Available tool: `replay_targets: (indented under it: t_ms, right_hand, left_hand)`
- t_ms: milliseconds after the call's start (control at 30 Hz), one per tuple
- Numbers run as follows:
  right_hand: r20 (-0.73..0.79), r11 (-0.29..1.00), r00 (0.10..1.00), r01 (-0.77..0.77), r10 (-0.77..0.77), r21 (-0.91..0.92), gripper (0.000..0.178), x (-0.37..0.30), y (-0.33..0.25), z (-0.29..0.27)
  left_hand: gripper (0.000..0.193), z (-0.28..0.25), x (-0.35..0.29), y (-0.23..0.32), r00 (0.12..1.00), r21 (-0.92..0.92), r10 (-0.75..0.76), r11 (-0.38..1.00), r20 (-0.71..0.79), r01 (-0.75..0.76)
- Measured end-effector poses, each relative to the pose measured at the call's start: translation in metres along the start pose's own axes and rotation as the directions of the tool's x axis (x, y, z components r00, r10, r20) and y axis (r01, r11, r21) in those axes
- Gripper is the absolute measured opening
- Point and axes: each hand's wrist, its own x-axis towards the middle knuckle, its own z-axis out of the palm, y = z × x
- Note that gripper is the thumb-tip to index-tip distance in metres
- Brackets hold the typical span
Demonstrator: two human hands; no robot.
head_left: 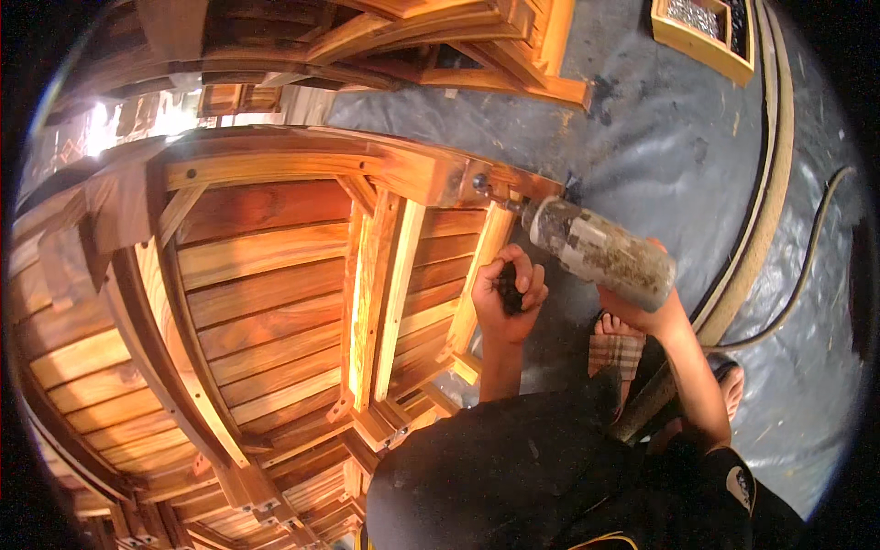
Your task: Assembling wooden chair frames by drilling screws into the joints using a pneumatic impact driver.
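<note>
My right hand [642, 307] grips a worn, grimy impact wrench [600, 252] with a rounded grey body. Its narrow front end points left, at a dark round bolt head [480, 181] near the end corner of a slatted wooden furniture frame [394, 174]. Whether the tip touches the bolt, I cannot tell. Just below the wrench's nose, my left hand [511, 298] is held palm up, fingers curled around small dark pieces too indistinct to name. The frame lies with its slats [270, 247] facing me and its braces showing.
More wooden furniture [440, 37] stands at the far side. A wooden box [706, 27] with metal fasteners sits at the upper right. A thick tan tube [779, 137] and a thin dark hose [811, 266] run along the grey floor sheet [642, 147], near my sandalled feet.
</note>
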Motion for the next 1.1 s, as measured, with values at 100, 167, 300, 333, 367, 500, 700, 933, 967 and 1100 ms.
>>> replay_targets:
  t_ms: [100, 167, 300, 333, 367, 500, 700, 933, 967, 1100]
  right_hand:
    - [0.010, 0.985, 0.989, 0.147, -0.146, -0.093, 0.044, 0.000, -0.005, -0.003]
    - [0.022, 0.996, 0.997, 0.080, -0.079, -0.040, 0.045, -0.003, -0.007, -0.004]
    - [0.016, 0.990, 0.997, 0.079, -0.081, 0.114, 0.047, 0.000, -0.017, -0.005]
    - [0.021, 0.987, 0.995, 0.091, -0.094, 0.131, 0.047, 0.001, -0.019, -0.006]
    - [0.026, 0.984, 0.994, 0.102, -0.107, 0.148, 0.046, 0.001, -0.020, -0.006]
    - [0.031, 0.974, 0.998, 0.040, -0.049, 0.223, 0.046, -0.003, -0.021, -0.006]
    - [0.080, 0.962, 0.996, 0.018, -0.042, 0.274, 0.043, -0.007, -0.025, -0.004]
    - [0.153, 0.941, 0.988, -0.020, -0.034, 0.338, 0.045, -0.007, -0.021, 0.001]
    - [0.150, 0.947, 0.988, -0.027, -0.023, 0.321, 0.045, -0.009, -0.018, -0.001]
    - [0.136, 0.958, 0.990, -0.013, -0.027, 0.286, 0.045, -0.009, -0.017, -0.004]
  left_hand:
    - [0.029, 0.005, -0.001, -0.001, 0.998, -0.041, 0.053, 0.998, 0.022, -0.052]
    - [0.030, 0.017, -0.001, 0.002, 0.998, -0.011, 0.065, 0.998, -0.028, -0.065]
    - [0.029, 0.016, -0.007, 0.004, 0.996, -0.052, 0.090, 0.994, -0.014, -0.091]
    - [0.027, 0.015, -0.007, 0.004, 0.994, -0.048, 0.108, 0.993, -0.019, -0.108]
    - [0.026, 0.014, -0.008, 0.004, 0.992, -0.043, 0.125, 0.991, -0.026, -0.126]
    - [0.025, 0.017, -0.007, 0.002, 0.987, -0.051, 0.158, 0.986, -0.042, -0.160]
    - [0.034, 0.024, -0.004, 0.002, 0.931, 0.109, 0.188, 0.981, -0.312, -0.162]
    - [0.016, 0.045, -0.008, 0.013, 0.917, 0.101, 0.194, 0.980, -0.349, -0.169]
    - [0.016, 0.043, -0.007, 0.012, 0.918, 0.088, 0.180, 0.983, -0.355, -0.159]
    - [0.016, 0.049, -0.012, 0.025, 0.946, 0.075, 0.169, 0.985, -0.276, -0.154]
